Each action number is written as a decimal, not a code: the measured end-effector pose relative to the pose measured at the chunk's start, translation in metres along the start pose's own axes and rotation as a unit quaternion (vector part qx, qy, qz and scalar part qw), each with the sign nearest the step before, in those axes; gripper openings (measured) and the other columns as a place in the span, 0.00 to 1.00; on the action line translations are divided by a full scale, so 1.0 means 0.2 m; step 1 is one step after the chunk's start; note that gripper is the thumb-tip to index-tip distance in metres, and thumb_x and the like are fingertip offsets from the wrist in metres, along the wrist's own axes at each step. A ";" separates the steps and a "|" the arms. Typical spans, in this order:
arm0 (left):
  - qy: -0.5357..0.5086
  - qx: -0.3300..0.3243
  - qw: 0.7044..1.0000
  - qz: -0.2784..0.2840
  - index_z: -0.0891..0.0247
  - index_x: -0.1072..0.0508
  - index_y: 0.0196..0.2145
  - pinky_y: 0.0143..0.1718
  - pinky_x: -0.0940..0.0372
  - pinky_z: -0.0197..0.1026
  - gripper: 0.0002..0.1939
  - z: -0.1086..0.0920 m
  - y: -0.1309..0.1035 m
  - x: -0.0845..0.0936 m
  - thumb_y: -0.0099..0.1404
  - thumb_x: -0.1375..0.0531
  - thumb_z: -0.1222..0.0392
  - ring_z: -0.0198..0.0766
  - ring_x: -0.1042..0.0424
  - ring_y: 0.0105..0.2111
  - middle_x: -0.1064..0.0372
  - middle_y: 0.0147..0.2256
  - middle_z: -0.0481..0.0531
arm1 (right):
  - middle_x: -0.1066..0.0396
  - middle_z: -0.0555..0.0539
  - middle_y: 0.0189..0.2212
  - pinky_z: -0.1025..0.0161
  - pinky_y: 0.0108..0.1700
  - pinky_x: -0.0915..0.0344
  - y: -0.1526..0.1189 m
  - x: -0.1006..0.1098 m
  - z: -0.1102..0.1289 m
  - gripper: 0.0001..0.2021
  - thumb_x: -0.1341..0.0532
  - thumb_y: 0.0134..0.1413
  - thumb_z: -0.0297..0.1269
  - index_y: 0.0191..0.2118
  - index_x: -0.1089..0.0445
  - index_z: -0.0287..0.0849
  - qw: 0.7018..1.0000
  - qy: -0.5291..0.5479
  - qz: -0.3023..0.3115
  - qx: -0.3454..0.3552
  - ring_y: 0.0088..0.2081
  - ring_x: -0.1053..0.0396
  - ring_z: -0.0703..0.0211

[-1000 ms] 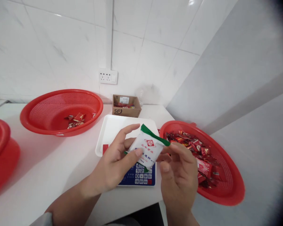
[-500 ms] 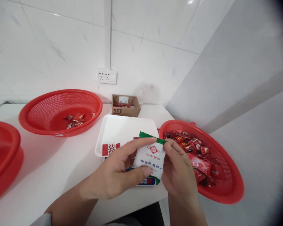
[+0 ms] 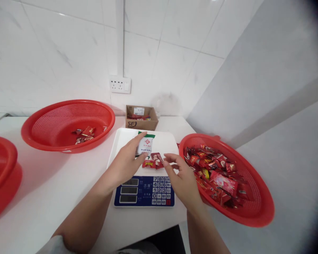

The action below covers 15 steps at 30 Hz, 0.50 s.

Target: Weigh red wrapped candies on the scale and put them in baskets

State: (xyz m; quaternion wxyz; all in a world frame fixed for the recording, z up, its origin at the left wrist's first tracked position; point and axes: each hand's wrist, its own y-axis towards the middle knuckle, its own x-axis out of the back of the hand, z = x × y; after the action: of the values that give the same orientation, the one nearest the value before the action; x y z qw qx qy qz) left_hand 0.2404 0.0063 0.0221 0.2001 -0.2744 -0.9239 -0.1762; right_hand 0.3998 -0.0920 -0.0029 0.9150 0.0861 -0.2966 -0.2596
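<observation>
A white packet with a green edge (image 3: 146, 144) is over the scale's white tray (image 3: 122, 141), held between the thumb and fingers of my left hand (image 3: 127, 157). To its right, my right hand (image 3: 181, 178) has its fingers apart beside a dark red wrapped piece (image 3: 158, 160); the fingertips are close to its right edge. A small bright red candy (image 3: 148, 164) lies against that piece on the tray. Below the tray shows the scale's blue keypad panel (image 3: 145, 192).
A red basket (image 3: 259, 208) full of red wrapped sweets stands at the right. Another red basket (image 3: 50, 123) with several sweets is at the back left, and part of a third (image 3: 2, 169) shows at the left edge. A small cardboard box (image 3: 141, 124) sits behind the scale.
The white packet has moved forward and left to the tray in my left hand. My right hand has let go of it and moved down and apart, uncovering the keypad and small wrapped pieces.
</observation>
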 end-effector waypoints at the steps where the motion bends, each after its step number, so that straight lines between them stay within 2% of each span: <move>1: 0.049 -0.008 0.999 0.005 0.58 0.47 0.62 0.53 0.40 0.51 0.29 0.02 0.02 -0.01 0.64 0.46 0.62 0.47 0.37 0.54 0.42 0.59 0.58 | 0.26 0.43 0.40 0.53 0.44 0.32 0.00 -0.01 -0.01 0.11 0.44 0.57 0.39 0.43 0.29 0.42 0.999 -0.037 0.017 0.027 0.43 0.30 0.53; 4: 0.201 -0.005 0.979 0.023 0.63 0.43 0.60 0.52 0.40 0.54 0.25 0.06 0.04 -0.02 0.65 0.49 0.62 0.52 0.43 0.59 0.50 0.63 0.63 | 0.28 0.41 0.45 0.47 0.52 0.37 -0.01 -0.04 -0.05 0.13 0.44 0.57 0.34 0.46 0.29 0.41 0.987 -0.109 0.064 0.101 0.49 0.34 0.51; 5: 0.248 -0.003 0.968 0.028 0.63 0.41 0.58 0.51 0.39 0.54 0.23 0.06 0.03 -0.01 0.65 0.49 0.62 0.54 0.43 0.59 0.50 0.62 0.64 | 0.29 0.41 0.46 0.46 0.53 0.38 -0.01 -0.05 -0.06 0.13 0.44 0.57 0.33 0.47 0.29 0.41 0.982 -0.124 0.080 0.121 0.51 0.35 0.51; 7: 0.314 -0.003 0.948 0.048 0.61 0.38 0.55 0.46 0.36 0.52 0.20 0.05 0.01 0.03 0.65 0.48 0.59 0.54 0.40 0.57 0.42 0.59 0.62 | 0.31 0.40 0.50 0.44 0.55 0.39 -0.01 -0.06 -0.07 0.14 0.43 0.56 0.31 0.48 0.28 0.42 0.971 -0.148 0.112 0.151 0.54 0.37 0.49; 9: 0.341 0.001 0.936 0.090 0.59 0.36 0.53 0.41 0.35 0.49 0.19 0.03 -0.01 0.08 0.64 0.47 0.57 0.52 0.33 0.50 0.34 0.53 0.58 | 0.32 0.39 0.52 0.42 0.57 0.41 0.00 -0.08 -0.09 0.16 0.43 0.56 0.31 0.50 0.29 0.42 0.961 -0.173 0.147 0.159 0.57 0.40 0.47; 12: 0.339 0.009 0.926 0.165 0.57 0.35 0.51 0.35 0.35 0.47 0.19 0.03 -0.03 0.12 0.62 0.47 0.58 0.51 0.28 0.41 0.29 0.46 0.55 | 0.32 0.39 0.53 0.42 0.57 0.41 0.02 -0.12 -0.11 0.18 0.43 0.56 0.30 0.52 0.30 0.42 0.957 -0.194 0.168 0.134 0.58 0.40 0.46; 15: 0.308 -0.008 0.931 0.198 0.58 0.36 0.52 0.37 0.35 0.47 0.22 0.06 -0.02 0.10 0.59 0.48 0.65 0.49 0.28 0.41 0.28 0.45 0.55 | 0.32 0.39 0.53 0.42 0.58 0.41 0.03 -0.12 -0.11 0.19 0.44 0.56 0.28 0.53 0.31 0.43 0.961 -0.191 0.158 0.121 0.57 0.39 0.47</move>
State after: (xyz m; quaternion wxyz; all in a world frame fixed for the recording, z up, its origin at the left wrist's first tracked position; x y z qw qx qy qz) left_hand 0.2181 0.0173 0.0199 0.5033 -0.3858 -0.7423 -0.2163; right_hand 0.3987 -0.0742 -0.0312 0.8533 0.0970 -0.5051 -0.0856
